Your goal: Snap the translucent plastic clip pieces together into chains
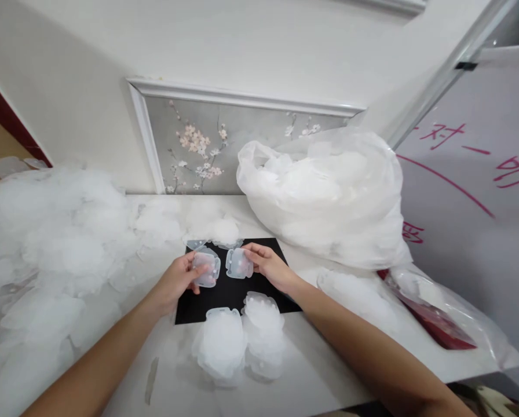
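Observation:
Over a black mat (237, 295), my left hand (179, 281) pinches a translucent plastic piece (207, 270), square with rounded corners and small holes. My right hand (268, 263) grips a similar translucent plastic piece (238, 264) by its right side. The two pieces are held apart, with a narrow gap between them. Nearer to me, two stacks of such pieces, a left stack (221, 344) and a right stack (263, 336), overlap the mat's front edge. A few more pieces (225, 230) lie at the mat's back edge.
A large heap of translucent pieces (59, 231) covers the table's left side. Behind on the right stands a full plastic bag (329, 197). Loose pieces (359, 295) and a clear bag with something red (437, 318) lie at right, beside a whiteboard (468, 174).

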Demonstrator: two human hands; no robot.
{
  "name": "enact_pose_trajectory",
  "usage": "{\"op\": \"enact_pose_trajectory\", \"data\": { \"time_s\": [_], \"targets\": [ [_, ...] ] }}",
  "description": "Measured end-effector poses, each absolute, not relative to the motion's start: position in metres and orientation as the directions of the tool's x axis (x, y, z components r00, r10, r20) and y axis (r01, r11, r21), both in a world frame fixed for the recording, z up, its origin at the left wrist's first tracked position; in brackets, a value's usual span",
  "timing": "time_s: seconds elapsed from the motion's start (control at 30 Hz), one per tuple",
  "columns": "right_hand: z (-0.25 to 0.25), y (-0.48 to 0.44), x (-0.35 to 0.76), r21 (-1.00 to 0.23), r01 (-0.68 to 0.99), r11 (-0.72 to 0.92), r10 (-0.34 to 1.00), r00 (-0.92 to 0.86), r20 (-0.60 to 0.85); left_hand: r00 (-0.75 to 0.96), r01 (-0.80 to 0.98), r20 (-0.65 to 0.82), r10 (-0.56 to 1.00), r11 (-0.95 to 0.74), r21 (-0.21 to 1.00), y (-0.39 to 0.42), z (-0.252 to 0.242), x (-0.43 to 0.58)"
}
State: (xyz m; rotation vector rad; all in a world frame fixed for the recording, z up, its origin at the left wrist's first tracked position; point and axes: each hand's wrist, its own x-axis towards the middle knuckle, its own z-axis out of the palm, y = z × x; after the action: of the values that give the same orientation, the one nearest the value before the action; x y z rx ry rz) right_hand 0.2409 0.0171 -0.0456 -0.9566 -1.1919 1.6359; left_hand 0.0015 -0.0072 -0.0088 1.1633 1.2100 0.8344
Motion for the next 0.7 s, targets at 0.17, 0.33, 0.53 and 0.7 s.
{"op": "enact_pose_trajectory", "data": {
  "time_s": [0.17, 0.33, 0.53, 0.7],
  "targets": [
    [-0.051, 0.020, 0.247, -0.931, -0.294, -0.217, 0.929, -0.355, -0.104, 0.266, -0.047, -0.377, 0.887, 0.403, 0.914, -0.007, -0.010, 0.006],
    [-0.051, 0.024, 0.252, -0.895, -0.363, -0.261, 0.921, -0.370, -0.118, 0.304, -0.020, -0.326, 0.895, 0.348, 0.937, -0.003, -0.004, 0.002],
    [-0.047, 0.024, 0.255, -0.871, -0.382, -0.308, 0.914, -0.373, -0.160, 0.249, -0.039, -0.210, 0.945, 0.226, 0.973, -0.003, -0.003, 0.003],
    [-0.046, 0.023, 0.255, -0.882, -0.361, -0.302, 0.913, -0.376, -0.158, 0.305, -0.085, -0.301, 0.904, 0.340, 0.936, -0.001, -0.008, 0.005]
  ]
}}
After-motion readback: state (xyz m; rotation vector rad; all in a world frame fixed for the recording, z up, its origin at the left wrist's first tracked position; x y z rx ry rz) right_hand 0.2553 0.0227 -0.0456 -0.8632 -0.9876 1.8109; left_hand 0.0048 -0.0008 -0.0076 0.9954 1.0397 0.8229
